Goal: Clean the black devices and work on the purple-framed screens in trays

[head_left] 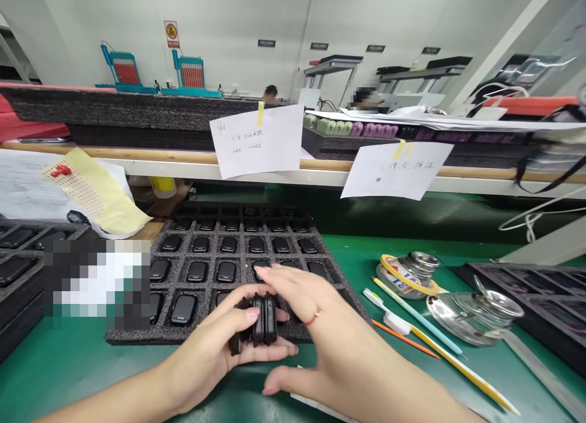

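Observation:
My left hand [229, 334] is closed around a short stack of black smartwatch bodies [264, 319], held on edge with the thumb across them. Just to the right, my right hand [315, 325] is open, its fingers stretched forward beyond the stack and its thumb well apart. Part of the stack's far side is hidden by the fingers. Beneath and behind both hands lies a black foam tray [137, 336], its compartments holding rows of similar watch bodies [196, 270]. Some front compartments are covered by my hands.
Right of the tray lie a toothbrush [458, 368], a light-blue pen-like tool [423, 319] and an orange stick [407, 339]. Two glass bottles with metal tops, one ringed by a tape roll [389, 270], stand behind. More foam trays [549, 301] flank the bench; a shelf [320, 173] crosses above.

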The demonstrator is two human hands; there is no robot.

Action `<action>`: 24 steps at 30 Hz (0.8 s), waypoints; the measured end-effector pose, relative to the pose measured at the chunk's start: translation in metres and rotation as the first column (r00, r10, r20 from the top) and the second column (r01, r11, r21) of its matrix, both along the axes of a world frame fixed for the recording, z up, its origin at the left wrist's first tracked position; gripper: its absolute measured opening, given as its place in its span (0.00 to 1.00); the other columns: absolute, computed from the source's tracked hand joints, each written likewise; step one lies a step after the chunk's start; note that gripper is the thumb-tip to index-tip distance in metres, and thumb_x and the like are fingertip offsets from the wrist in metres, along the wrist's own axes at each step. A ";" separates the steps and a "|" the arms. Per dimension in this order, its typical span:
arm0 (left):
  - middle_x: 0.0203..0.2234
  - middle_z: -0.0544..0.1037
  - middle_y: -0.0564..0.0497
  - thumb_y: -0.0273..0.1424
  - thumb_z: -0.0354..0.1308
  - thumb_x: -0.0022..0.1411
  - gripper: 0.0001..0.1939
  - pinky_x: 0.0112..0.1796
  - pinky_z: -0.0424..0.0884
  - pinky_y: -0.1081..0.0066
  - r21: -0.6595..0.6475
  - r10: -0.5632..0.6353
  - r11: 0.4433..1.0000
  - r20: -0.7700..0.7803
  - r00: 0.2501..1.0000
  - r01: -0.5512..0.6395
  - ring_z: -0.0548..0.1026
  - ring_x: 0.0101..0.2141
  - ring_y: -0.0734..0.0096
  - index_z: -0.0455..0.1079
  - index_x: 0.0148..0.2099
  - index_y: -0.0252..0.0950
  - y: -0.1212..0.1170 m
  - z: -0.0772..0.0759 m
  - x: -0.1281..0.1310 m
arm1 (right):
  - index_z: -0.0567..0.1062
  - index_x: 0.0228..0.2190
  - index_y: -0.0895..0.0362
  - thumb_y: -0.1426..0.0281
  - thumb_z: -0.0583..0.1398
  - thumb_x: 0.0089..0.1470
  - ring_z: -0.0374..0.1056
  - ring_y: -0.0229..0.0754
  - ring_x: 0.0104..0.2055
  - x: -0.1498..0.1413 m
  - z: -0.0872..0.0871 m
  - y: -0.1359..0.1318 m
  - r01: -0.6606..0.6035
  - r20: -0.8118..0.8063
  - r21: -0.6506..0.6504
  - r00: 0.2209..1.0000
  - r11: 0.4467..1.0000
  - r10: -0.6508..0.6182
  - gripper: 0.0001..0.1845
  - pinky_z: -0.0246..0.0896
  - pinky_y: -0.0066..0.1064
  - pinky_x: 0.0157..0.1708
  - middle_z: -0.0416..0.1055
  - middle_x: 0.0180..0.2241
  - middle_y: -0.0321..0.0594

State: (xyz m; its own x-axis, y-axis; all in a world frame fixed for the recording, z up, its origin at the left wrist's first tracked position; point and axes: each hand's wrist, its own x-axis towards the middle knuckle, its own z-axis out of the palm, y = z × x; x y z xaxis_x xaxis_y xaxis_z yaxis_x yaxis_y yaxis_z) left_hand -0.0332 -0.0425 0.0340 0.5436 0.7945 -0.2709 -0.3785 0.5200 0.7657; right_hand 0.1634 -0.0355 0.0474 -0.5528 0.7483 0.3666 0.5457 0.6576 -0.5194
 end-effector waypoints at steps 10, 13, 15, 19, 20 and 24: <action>0.41 0.78 0.49 0.51 0.69 0.55 0.34 0.34 0.69 0.76 0.015 0.093 0.996 -0.111 0.989 -0.092 0.75 0.36 0.73 0.69 0.59 0.42 -0.010 0.007 0.000 | 0.45 0.68 0.44 0.72 0.73 0.47 0.70 0.47 0.59 -0.033 -0.023 0.009 -0.208 -0.302 0.079 0.927 0.975 0.222 0.60 0.51 0.47 0.67 0.74 0.56 0.42; 0.41 0.79 0.47 0.52 0.68 0.56 0.31 0.36 0.70 0.73 0.010 0.014 1.000 -0.097 0.995 -0.013 0.77 0.37 0.70 0.71 0.55 0.39 -0.010 0.011 0.001 | 0.46 0.68 0.45 0.76 0.71 0.48 0.72 0.45 0.56 -0.031 -0.021 0.004 -0.228 -0.359 0.024 0.907 0.973 0.222 0.57 0.61 0.40 0.63 0.75 0.54 0.41; 0.43 0.79 0.45 0.50 0.71 0.53 0.31 0.42 0.71 0.70 0.034 0.004 0.999 -0.111 0.994 0.000 0.77 0.42 0.64 0.72 0.53 0.37 -0.010 0.010 0.001 | 0.48 0.68 0.46 0.79 0.69 0.47 0.74 0.44 0.54 -0.031 -0.022 0.003 -0.224 -0.404 -0.070 0.897 0.972 0.178 0.56 0.67 0.36 0.58 0.76 0.52 0.40; 0.45 0.80 0.44 0.40 0.77 0.48 0.30 0.50 0.70 0.63 0.130 0.040 0.991 -0.197 0.980 -0.014 0.76 0.50 0.55 0.71 0.50 0.36 -0.009 0.001 0.003 | 0.49 0.69 0.50 0.77 0.68 0.45 0.76 0.44 0.51 -0.030 -0.026 0.005 -0.247 -0.472 -0.203 0.872 0.947 0.126 0.56 0.68 0.35 0.57 0.78 0.51 0.39; 0.45 0.80 0.44 0.37 0.76 0.48 0.30 0.50 0.71 0.61 0.145 0.037 0.989 -0.210 0.977 -0.006 0.77 0.49 0.55 0.70 0.50 0.36 -0.009 -0.002 0.003 | 0.49 0.69 0.51 0.76 0.68 0.45 0.76 0.44 0.52 -0.030 -0.027 0.007 -0.252 -0.478 -0.224 0.870 0.941 0.119 0.56 0.68 0.35 0.57 0.78 0.51 0.39; 0.43 0.79 0.47 0.32 0.74 0.48 0.32 0.47 0.73 0.61 0.203 0.053 0.979 -0.294 0.954 0.008 0.77 0.47 0.55 0.67 0.54 0.38 -0.009 -0.011 0.003 | 0.51 0.69 0.53 0.76 0.69 0.44 0.74 0.46 0.54 -0.029 -0.027 0.009 -0.241 -0.497 -0.298 0.866 0.924 0.066 0.56 0.67 0.38 0.58 0.79 0.51 0.40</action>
State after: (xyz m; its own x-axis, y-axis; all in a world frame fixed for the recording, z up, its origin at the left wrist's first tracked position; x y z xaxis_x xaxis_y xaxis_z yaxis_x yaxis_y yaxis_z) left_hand -0.0301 -0.0513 0.0231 0.4441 0.8599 -0.2519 -0.1279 0.3391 0.9320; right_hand 0.1343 -0.0268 0.0202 -0.4979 0.7932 0.3506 0.0857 0.4473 -0.8902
